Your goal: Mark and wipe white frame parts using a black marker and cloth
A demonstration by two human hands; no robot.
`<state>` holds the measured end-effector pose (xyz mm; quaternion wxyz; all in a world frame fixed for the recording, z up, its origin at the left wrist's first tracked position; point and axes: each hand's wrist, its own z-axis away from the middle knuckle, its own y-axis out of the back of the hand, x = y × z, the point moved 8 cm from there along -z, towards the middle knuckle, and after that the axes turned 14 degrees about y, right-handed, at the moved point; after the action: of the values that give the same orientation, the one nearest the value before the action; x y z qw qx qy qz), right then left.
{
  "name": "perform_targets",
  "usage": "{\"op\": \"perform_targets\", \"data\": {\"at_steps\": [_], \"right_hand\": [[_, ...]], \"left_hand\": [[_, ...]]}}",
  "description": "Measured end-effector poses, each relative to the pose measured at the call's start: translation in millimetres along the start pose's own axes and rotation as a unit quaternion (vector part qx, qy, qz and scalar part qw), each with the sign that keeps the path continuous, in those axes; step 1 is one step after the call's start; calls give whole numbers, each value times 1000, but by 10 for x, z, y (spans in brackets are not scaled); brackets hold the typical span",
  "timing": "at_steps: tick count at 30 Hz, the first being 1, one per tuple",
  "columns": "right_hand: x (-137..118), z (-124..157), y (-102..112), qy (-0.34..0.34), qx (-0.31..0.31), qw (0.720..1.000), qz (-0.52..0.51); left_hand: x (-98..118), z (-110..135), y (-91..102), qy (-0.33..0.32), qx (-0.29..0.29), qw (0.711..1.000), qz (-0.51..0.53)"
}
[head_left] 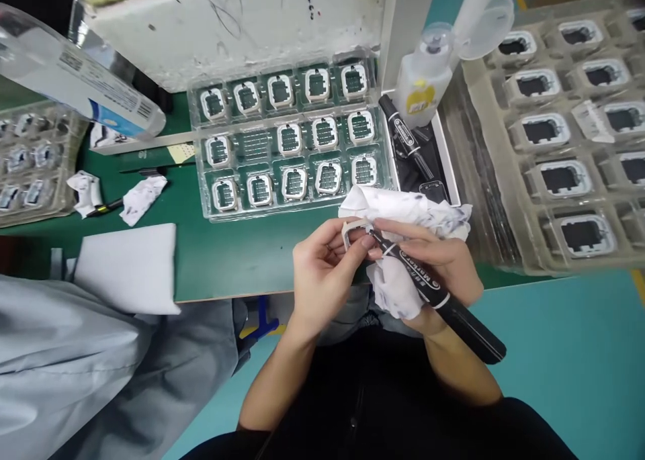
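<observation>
My left hand [322,272] is closed on a small white square frame part [353,232], held just in front of the table edge. My right hand [433,265] grips a black marker pen [443,295] whose tip touches that part. The same hand also holds a crumpled, ink-stained white tissue [403,211]. A clear plastic tray [292,141] with rows of the same white-framed parts lies on the green table right behind my hands; one of its pockets stands without a part.
A white squeeze bottle [423,84] and a black marker [403,134] stand in a box right of the tray. A large tray of parts [564,131] fills the right. Used tissues [144,198], a white sheet [125,265] and another tray [30,158] lie left. A grey sleeve [75,366] is lower left.
</observation>
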<state>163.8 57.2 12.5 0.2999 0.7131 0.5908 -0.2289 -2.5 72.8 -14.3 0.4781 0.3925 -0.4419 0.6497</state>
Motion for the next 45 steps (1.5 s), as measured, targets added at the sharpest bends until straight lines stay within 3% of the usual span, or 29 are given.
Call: {"op": "perform_targets", "data": {"at_steps": [7,14,19,33,45], "right_hand": [[-89,-71,-24,38,5,999,-6],[-66,-27,8,31,30,999,14],[-50,-21,9,42,11,998,55],[-17,-3,10,47,5,999,12],[-49,-106,33,20,25,999,2]], "left_hand": [[-6,22,71,-16,24,997,-67],[-19,45,79,-32,30,993,-110],[-26,63,100,-48,49,986,-155],[-8,82,95,-62,57,979,-188],[132,128,17,-135,49,941,-307]]}}
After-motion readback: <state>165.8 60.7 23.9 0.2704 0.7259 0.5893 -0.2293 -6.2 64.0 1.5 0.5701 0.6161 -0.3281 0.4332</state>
